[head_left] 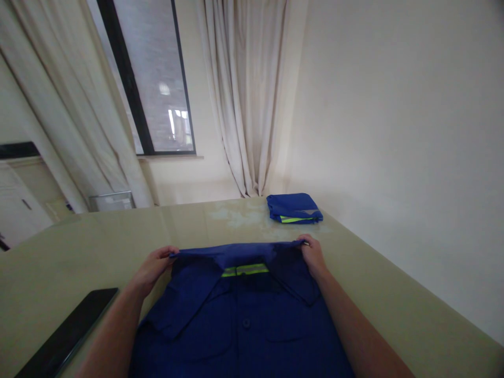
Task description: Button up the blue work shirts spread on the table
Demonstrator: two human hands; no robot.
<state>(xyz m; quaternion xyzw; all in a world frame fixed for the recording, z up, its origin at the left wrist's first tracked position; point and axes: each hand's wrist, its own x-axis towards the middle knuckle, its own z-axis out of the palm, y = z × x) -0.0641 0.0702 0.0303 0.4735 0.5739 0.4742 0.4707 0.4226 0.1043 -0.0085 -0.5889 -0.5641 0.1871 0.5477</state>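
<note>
A dark blue garment (244, 331) with a collar, buttons and a yellow-green reflective strip is spread over the near part of the table. My left hand (155, 268) is closed on its upper left edge, and my right hand (313, 254) pinches the upper right edge. Between the hands the top edge runs nearly straight, raised a little. The garment's lower part runs out of the bottom of the view.
Beyond my right hand, a folded blue garment (293, 206) with a reflective strip lies on the greenish table (189, 226). A black flat object (71, 331) lies at the left. A wall borders the table's right side; curtains and a window stand behind.
</note>
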